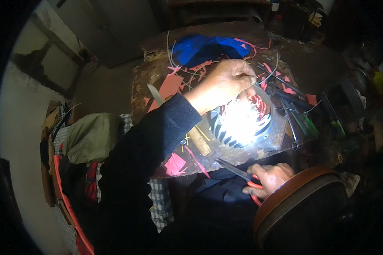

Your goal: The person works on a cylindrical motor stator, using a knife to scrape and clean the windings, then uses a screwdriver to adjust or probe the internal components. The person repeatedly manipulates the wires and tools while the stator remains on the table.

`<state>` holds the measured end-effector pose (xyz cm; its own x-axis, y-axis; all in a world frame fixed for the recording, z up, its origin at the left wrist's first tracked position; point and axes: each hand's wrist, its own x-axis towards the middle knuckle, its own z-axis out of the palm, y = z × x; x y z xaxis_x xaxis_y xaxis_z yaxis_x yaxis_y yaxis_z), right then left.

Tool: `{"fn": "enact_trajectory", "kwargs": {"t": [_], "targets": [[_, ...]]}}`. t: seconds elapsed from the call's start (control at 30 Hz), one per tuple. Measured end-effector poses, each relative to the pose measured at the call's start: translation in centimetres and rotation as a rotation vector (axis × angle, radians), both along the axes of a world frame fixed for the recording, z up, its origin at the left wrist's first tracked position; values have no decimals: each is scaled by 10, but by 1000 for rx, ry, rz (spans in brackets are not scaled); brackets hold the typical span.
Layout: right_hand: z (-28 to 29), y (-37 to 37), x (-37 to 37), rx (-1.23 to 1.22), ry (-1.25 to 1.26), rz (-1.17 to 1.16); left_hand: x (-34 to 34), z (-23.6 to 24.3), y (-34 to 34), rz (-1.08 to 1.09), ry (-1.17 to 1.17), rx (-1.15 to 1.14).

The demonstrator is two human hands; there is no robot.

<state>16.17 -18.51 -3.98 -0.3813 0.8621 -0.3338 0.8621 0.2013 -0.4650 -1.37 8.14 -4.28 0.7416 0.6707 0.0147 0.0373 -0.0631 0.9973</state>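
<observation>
A round motor stator with dark fins and reddish windings stands on the worn table, its middle washed out by bright light. Over its upper edge reaches my left hand, thumb and fingers closed in a pinch. Thin reddish wire shows beside these fingertips; whether they grip it is unclear. At the table's near edge my right hand grips scissors by their red-orange handles. Their dark blades are together and point left, toward the table edge.
Pink sheet scraps litter the table around a wooden handle. Forceps and green-handled tools lie right. A blue piece sits at the far side. A large orange-rimmed round object partly covers my right forearm.
</observation>
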Motion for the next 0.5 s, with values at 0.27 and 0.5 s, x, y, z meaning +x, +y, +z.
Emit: {"fn": "enact_trajectory", "kwargs": {"t": [0.27,0.5], "targets": [[-64,36,-60,287,126,-2,-9,22,-13,11,62,-7],[-114,64,-114,405,162,29,-5,35,-24,9,145,47]]}}
